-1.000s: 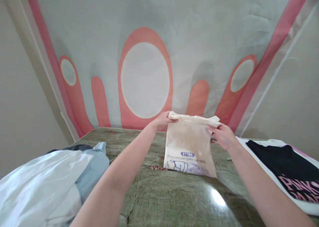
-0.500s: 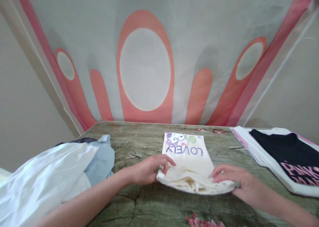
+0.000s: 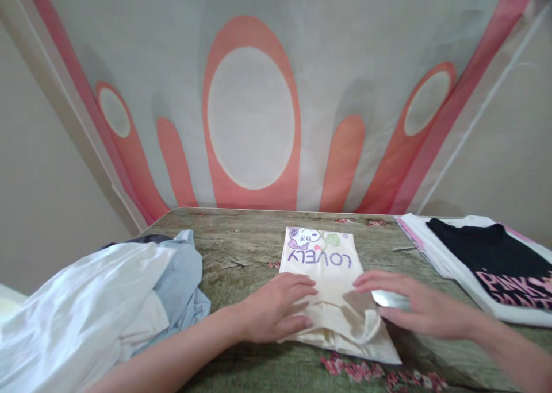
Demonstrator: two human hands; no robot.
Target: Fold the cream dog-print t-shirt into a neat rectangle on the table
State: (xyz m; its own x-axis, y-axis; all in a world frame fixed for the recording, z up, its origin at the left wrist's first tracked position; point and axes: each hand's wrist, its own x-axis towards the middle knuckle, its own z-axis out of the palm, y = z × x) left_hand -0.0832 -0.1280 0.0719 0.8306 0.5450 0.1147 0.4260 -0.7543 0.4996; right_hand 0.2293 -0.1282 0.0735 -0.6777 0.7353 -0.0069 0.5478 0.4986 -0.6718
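Note:
A cream folded garment (image 3: 321, 266) with a purple "LOVELY" print and a cartoon dog lies in the middle of the wood-grain table (image 3: 241, 243). My left hand (image 3: 276, 309) rests flat on its near left part, fingers stretched out. My right hand (image 3: 414, 307) lies open at the garment's near right edge, fingertips touching the cloth. The near end of the garment is bunched into loose folds between my hands.
A heap of white and light blue clothes (image 3: 99, 301) covers the table's left side. A stack of folded shirts, a black one with pink lettering (image 3: 495, 261) on top, sits at the right. A grey and coral patterned cloth (image 3: 250, 111) hangs behind the table.
A second ago both hands held the garment upright by its top edge. It was then laid down and folded toward me. My hands have since let go of the fold and now lie flat on it.

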